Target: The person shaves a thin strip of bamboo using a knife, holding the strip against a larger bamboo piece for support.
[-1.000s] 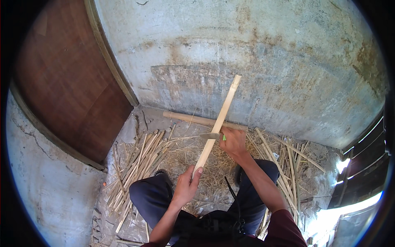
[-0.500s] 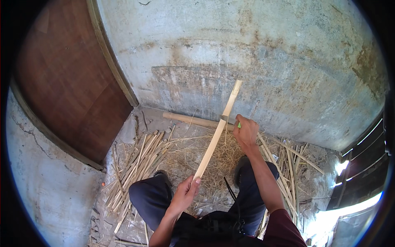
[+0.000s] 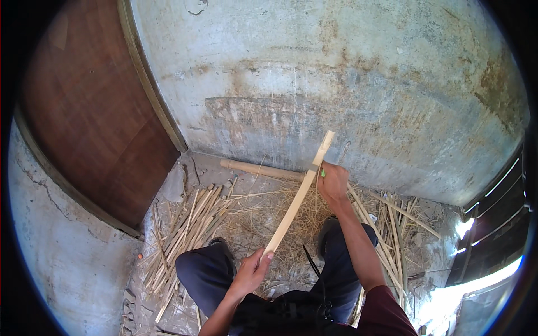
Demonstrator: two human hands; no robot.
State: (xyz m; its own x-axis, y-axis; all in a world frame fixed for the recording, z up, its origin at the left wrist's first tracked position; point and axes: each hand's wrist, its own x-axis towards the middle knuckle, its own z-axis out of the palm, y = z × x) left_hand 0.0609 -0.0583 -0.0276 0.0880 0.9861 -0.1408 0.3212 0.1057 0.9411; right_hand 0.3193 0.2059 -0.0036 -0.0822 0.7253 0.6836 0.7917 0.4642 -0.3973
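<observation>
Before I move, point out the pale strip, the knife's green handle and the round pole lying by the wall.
Pale strip (image 3: 296,200): head view, on its middle stretch.
Green handle (image 3: 323,173): head view, on its small visible part.
Round pole (image 3: 246,167): head view, on its left half.

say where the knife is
In the head view, the knife is right of centre, in the right hand, crossing the pale strip toward its far end.

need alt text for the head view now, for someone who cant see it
A person's left hand holds the near end of a pale strip while the right hand holds a knife across it, toward the far end. Sticks lie piled on both sides; a stained wall rises ahead.
</observation>
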